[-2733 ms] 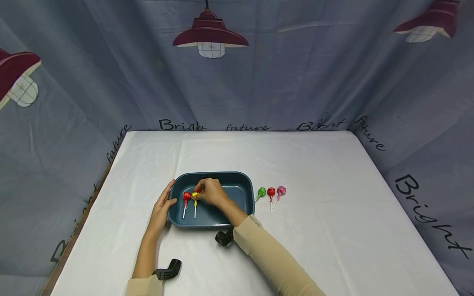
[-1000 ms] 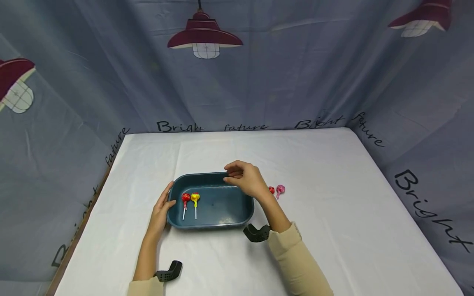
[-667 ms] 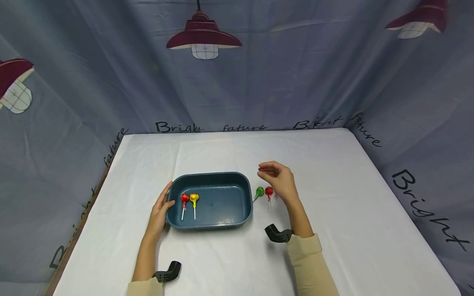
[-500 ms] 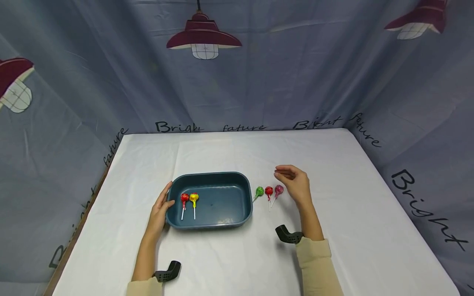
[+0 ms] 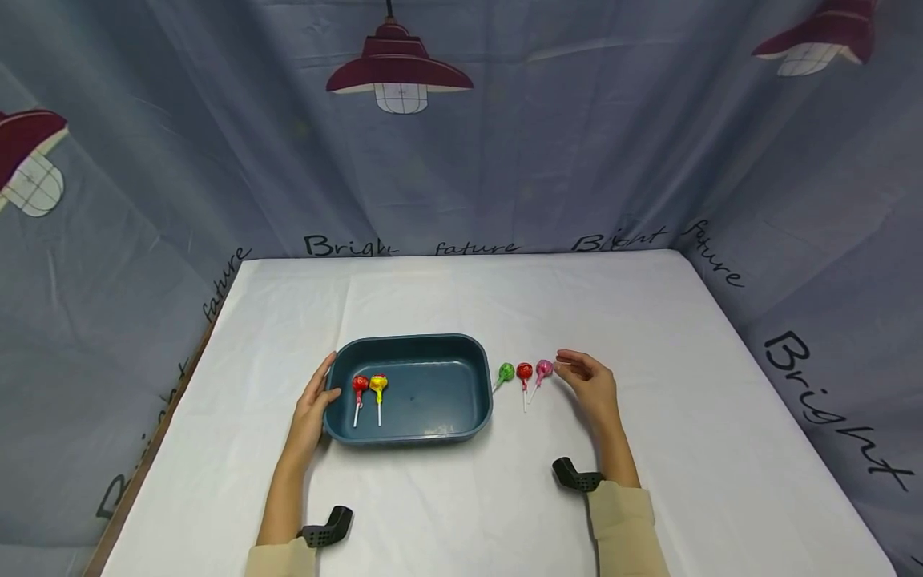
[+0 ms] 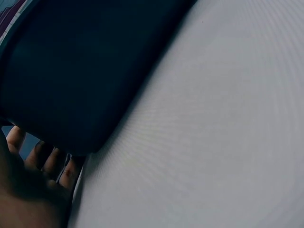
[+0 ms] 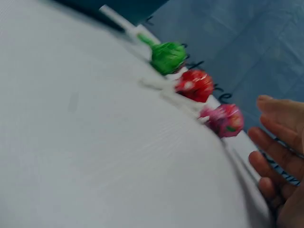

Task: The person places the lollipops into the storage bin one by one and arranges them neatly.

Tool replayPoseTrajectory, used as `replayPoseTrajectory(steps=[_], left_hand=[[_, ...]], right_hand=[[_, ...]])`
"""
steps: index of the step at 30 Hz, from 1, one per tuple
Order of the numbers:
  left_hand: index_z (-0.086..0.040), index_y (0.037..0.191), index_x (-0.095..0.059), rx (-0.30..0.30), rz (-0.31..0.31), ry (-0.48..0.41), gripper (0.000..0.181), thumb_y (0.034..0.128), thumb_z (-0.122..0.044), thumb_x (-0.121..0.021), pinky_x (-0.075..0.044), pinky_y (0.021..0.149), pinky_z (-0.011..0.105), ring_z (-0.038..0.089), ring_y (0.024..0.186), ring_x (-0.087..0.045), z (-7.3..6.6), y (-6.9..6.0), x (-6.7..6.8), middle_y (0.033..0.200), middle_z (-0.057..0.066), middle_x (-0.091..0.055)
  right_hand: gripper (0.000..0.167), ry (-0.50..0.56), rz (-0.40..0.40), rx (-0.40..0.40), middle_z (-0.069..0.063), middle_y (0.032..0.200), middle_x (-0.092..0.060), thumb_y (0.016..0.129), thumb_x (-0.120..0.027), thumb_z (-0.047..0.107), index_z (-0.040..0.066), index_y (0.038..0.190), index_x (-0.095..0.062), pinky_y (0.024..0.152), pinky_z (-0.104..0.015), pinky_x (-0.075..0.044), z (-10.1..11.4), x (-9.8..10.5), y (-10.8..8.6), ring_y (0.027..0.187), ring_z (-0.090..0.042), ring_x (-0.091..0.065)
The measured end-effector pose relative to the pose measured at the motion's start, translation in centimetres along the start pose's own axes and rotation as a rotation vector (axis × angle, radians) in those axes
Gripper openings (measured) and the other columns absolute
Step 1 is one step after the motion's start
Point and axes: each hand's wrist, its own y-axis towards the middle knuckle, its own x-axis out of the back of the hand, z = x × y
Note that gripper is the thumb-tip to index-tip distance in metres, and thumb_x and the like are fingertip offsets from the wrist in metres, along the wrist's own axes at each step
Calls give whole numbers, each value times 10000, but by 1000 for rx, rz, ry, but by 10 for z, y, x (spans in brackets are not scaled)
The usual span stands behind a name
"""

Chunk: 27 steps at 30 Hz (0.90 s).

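Note:
A dark blue tray lies on the white cloth, holding a red lollipop and a yellow lollipop side by side near its left end. Against the tray's left side rests my left hand, its fingers extended along the outer wall and the thumb by the rim. To the right of the tray, a green lollipop, another red lollipop and a pink lollipop lie in a row. My right hand is just right of the pink one; the right wrist view shows a gap between its loose fingers and the candy.
A white cloth covers the table. Grey-blue curtains printed with lamps and lettering surround the back and sides. Each wrist wears a black device, such as the left wrist camera.
My right hand let go of the yellow lollipop in the tray, moved right over the row, then came down beside the pink lollipop. My left hand stayed at the tray.

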Motion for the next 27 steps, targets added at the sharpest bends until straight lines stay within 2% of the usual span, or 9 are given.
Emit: replayPoseTrajectory(steps=[4, 8, 13, 22, 27], left_hand=[[-218, 1441, -341, -1, -16, 6, 530, 949, -44, -430, -105, 1102, 378, 129, 1384, -107, 13, 5, 3, 1504, -42, -234], [-224, 1438, -348, -17, -16, 1, 528, 945, -58, -439, -118, 1100, 335, 125, 1383, -116, 18, 6, 3, 1500, -43, -247], [-238, 1439, -345, -2, -9, 0, 530, 948, -59, -437, -115, 1100, 346, 114, 1381, -112, 16, 5, 2, 1501, -55, -239], [-149, 1453, -306, 1, -3, -3, 540, 943, -7, -410, -98, 1101, 409, 166, 1391, -87, -2, 0, -3, 1516, 18, -208], [-183, 1451, -316, 8, -9, 6, 537, 948, -23, -414, -98, 1103, 393, 145, 1389, -89, 6, 3, 1, 1513, -12, -212]], right_hand=[[353, -43, -12, 37, -75, 1051, -670, 822, -698, 265, 96, 1129, -656, 821, -223, -415, -7, -6, -2, 883, -76, -590], [343, -93, -42, 57, -54, 1045, -669, 813, -709, 267, 108, 1113, -661, 869, -318, -401, -8, -10, -4, 910, -156, -578], [343, -155, -60, 60, -67, 1059, -662, 807, -715, 267, 103, 1105, -666, 860, -345, -398, -10, -13, -4, 927, -195, -571], [320, -218, -72, 103, -94, 1036, -663, 792, -732, 221, 86, 1078, -680, 892, -402, -371, -11, -15, -3, 939, -239, -573], [323, -225, -76, 115, -112, 1013, -669, 781, -742, 212, 75, 1068, -685, 881, -419, -360, -9, -18, -3, 935, -258, -558]])
